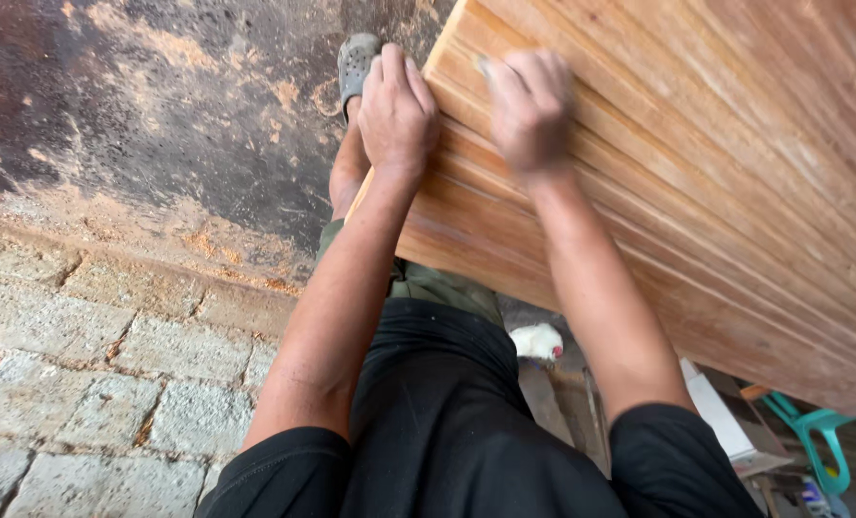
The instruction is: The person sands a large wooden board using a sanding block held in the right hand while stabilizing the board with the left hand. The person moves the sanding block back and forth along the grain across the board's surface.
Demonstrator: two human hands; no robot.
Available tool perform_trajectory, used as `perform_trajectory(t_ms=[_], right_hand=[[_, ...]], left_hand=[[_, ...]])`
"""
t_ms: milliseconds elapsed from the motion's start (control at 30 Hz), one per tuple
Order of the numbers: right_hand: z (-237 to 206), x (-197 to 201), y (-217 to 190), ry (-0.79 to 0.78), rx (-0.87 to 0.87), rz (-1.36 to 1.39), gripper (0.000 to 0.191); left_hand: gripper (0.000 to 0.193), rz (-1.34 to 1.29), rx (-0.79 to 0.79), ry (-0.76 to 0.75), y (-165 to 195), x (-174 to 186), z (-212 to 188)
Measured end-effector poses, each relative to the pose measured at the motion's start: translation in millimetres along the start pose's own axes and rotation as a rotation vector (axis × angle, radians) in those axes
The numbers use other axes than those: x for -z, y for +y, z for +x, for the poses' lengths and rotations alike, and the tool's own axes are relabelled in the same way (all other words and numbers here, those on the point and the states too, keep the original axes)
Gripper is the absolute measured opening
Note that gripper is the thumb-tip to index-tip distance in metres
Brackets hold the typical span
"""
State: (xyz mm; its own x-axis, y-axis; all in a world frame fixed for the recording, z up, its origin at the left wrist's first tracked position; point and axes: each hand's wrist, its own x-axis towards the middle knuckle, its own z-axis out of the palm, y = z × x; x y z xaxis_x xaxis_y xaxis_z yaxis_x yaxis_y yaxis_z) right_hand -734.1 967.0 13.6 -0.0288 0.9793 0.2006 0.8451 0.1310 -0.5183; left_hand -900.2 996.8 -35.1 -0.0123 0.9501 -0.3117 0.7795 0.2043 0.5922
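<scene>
We see the left hand [396,110] with its fingers [394,65] held close together and laid flat, gripping the near edge of the grooved wooden panel [697,182]. The right hand [531,107] is blurred; its fingers [524,72] curl down onto the panel's face, pressing a small pale pad [483,65] whose kind we cannot tell. Below the panel's edge we see a grey clog [355,63] on the dusty dark floor [159,105], and a white hen [537,341] near the legs
</scene>
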Motion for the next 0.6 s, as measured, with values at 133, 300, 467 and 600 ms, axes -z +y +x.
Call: perform_trajectory(t_ms=[133,300,467,600], right_hand=[[-18,37,18,-0.023,-0.093,-0.012,0.008],[12,3,7,0.034,-0.018,0.061,0.009],[7,2,12,-0.03,-0.008,0.059,0.007],[-21,49,22,-0.022,-0.063,-0.045,0.008]], left_hand=[[0.016,0.006,-0.012,0.035,1,-1,2],[0.016,0.035,-0.039,0.034,4,1,4],[0.016,0.012,-0.003,-0.026,6,1,-1],[0.016,0.083,0.005,0.002,5,0,1]])
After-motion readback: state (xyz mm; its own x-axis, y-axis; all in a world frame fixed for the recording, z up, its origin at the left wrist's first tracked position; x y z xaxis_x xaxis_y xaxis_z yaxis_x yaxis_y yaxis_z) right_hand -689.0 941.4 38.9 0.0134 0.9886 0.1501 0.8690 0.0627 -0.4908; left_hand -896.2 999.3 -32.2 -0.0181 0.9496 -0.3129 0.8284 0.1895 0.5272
